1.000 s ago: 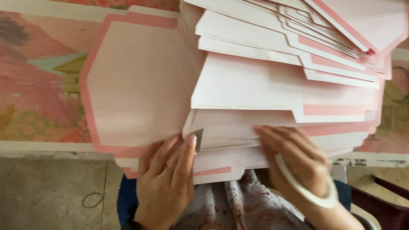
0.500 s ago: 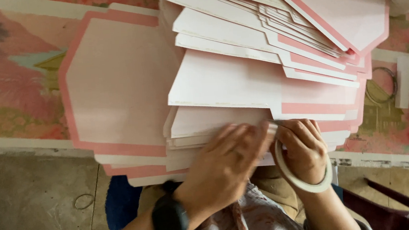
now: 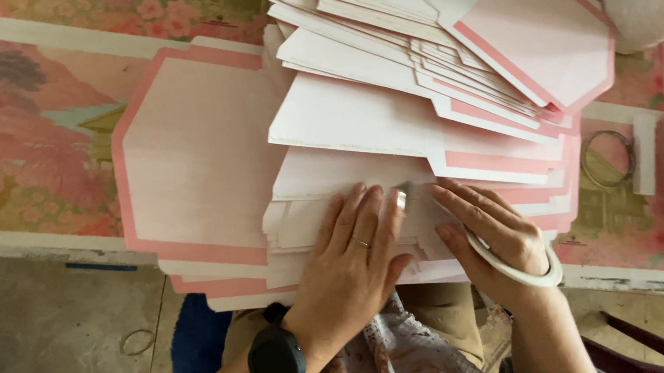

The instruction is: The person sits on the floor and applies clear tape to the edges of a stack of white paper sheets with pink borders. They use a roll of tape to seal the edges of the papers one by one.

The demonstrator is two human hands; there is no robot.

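A floral-patterned worktop [image 3: 33, 156] carries a fanned stack of pink-bordered envelope blanks [image 3: 391, 125], long axes running left to right, edges stepping down toward the person. The left hand [image 3: 351, 269] lies flat, fingers [image 3: 366, 215] spread on the nearest sheets, gripping nothing. The right hand [image 3: 492, 232], equally close, presses a small blade-like tool [image 3: 402, 197] against the sheet between them; a white ring [image 3: 515, 270] circles its wrist.
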